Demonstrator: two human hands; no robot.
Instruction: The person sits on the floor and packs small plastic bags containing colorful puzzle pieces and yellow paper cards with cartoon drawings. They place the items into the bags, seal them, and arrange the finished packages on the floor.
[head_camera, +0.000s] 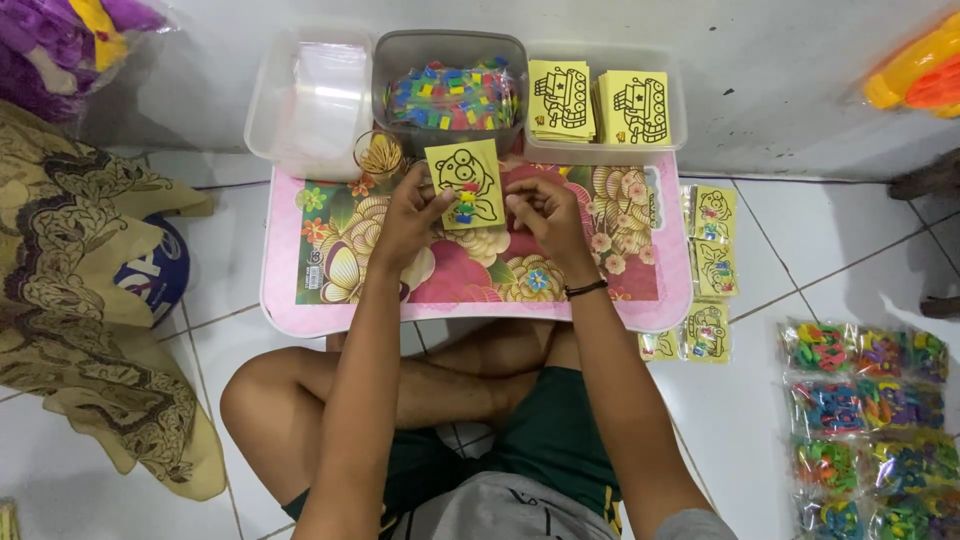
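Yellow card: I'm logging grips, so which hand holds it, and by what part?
The left hand holds the yellow card by its lower left edge. The right hand is beside it; whether it touches cannot be told.

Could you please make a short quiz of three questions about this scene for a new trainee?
1. True or false: the left hand holds the yellow card by its edge.
2. Which container holds the small coloured pieces: A, the clear tub; B, the grey tub; C, the tub of yellow cards?
3. On which wrist is the dark band?

Key:
1. True.
2. B.
3. The right; the right hand is beside the card, over the pink flowered tray.
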